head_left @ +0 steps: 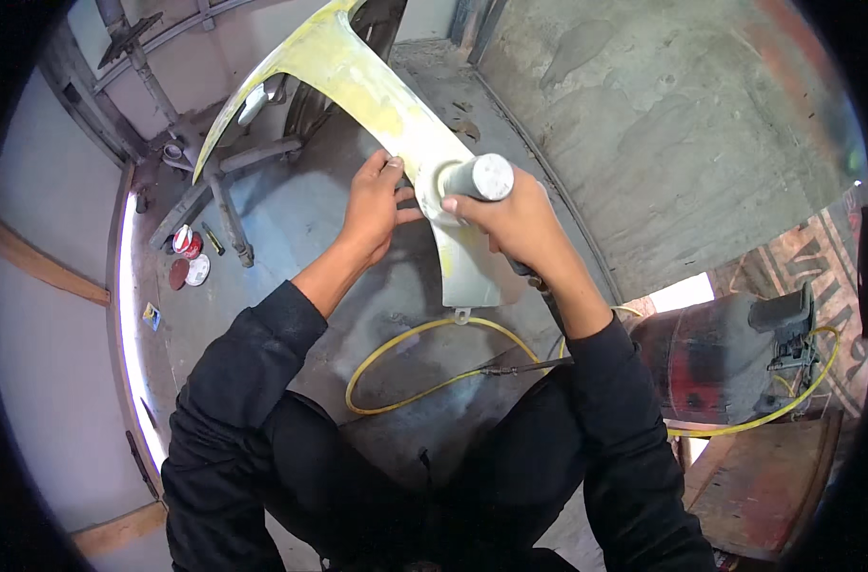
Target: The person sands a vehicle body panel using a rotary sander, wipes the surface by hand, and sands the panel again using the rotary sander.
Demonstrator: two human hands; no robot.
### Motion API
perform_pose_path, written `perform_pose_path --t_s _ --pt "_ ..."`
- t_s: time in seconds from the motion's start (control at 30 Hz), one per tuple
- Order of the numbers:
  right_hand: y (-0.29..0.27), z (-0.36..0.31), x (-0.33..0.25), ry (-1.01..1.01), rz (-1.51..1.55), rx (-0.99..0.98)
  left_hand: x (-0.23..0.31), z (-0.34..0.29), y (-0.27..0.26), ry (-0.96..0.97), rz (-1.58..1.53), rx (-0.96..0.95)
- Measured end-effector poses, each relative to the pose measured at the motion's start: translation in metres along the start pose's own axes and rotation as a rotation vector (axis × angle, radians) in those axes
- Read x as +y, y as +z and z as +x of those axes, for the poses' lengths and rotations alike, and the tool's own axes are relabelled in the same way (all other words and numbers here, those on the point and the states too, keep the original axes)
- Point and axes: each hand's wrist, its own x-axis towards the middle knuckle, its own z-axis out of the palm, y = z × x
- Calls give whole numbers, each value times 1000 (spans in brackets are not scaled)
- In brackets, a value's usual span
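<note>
A curved car fender [381,95], white and grey with yellow filler patches, stretches from the top of the view down to the middle. My right hand [524,219] is wrapped round the grey body of an air sander [462,179], whose round pad lies against the fender's narrow lower part. At the fender's left edge, my left hand [372,208] holds the rim with its fingertips, close beside the sander pad. A hose runs from the sander under my right wrist. The pad's underside is hidden.
A yellow hose [362,367] loops over the floor below the fender. To the right lies a dark red-and-grey tank [691,357]. Metal stand legs [229,214], a red can [188,244] and a white disc [196,270] are at left. A large grey panel [663,124] borders the right.
</note>
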Motion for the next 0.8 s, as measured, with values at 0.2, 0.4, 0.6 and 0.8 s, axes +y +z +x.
perform_pose_path --t_s 0.2,0.4,0.6,0.8 --pt "-5 -11 13 72 31 2 6 0 -3 37 -5 20" --pt "-12 -1 4 107 2 20 3 1 5 12 -13 7" --pt "-11 -7 9 204 68 -67 4 3 -7 33 9 49" --pt "-8 4 -4 61 -57 -21 3 1 7 -8 5 31"
